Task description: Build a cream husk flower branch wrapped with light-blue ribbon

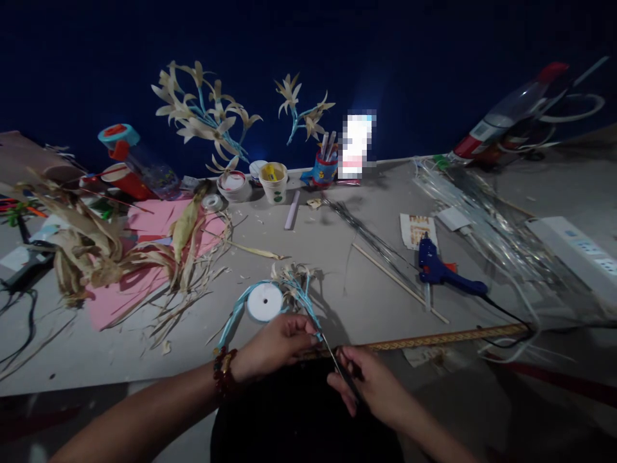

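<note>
Near the table's front edge, my left hand (286,337) pinches the lower end of a stem wrapped in light blue tape (308,307). Small, dry, pale petals cluster at the stem's far end. My right hand (369,379) is closed around a dark-handled tool that looks like scissors (332,352). Their narrow metal tip meets the stem end at my left fingertips; whether the blades are apart cannot be made out. Just beyond my left hand lies a white spool (265,301), with a blue tape-wrapped strand (236,312) curving along its left side.
Dry corn husks (106,257) cover pink paper (116,302) at left. Finished husk flowers (202,109) lean at the back. A blue glue gun (443,273), thin wires (371,228), a stick (400,283), a power strip (578,254) and a tilted bottle (501,119) occupy the right.
</note>
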Demonstrator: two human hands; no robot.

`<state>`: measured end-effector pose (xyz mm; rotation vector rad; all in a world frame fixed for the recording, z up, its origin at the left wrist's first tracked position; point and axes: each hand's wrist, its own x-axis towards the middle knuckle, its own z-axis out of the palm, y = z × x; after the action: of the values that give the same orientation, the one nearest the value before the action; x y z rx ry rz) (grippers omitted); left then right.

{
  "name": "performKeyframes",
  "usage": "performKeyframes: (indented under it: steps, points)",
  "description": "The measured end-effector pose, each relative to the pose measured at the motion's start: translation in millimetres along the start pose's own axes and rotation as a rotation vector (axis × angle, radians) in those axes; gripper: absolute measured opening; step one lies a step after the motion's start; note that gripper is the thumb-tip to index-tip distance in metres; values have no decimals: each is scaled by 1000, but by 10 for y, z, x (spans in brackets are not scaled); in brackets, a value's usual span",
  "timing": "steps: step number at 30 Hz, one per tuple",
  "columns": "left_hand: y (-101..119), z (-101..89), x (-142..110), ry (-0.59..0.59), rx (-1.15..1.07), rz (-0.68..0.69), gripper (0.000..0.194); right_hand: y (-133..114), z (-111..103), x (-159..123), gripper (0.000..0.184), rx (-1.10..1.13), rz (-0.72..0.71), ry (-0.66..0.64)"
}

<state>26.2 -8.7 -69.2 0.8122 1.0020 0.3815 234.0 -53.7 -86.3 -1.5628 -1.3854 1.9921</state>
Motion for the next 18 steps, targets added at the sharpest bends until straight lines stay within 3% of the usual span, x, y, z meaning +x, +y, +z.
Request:
performKeyframes:
  steps: [4,7,10,14,17,18]
  points:
    - [-18,-23,1,11,-27,21,28,-59,-53,-58,47,1,59,-63]
    - [-21,14,19,47,-11,59,27,38,-164,-112,52,-11,133,-169]
    - [-38,75,27,61,77,127,28,163,-294,-115,56,-46,133,-197]
    - [69,32,-224,122,214,277,26,230,-359,-64,64,-70,138,-216]
    - [401,-238,-670,307,438,548,24,252,-342,-29,67,-66,181,-284]
    - [554,-381,-826,475,496,613,24,256,-336,-17,67,-67,195,-309]
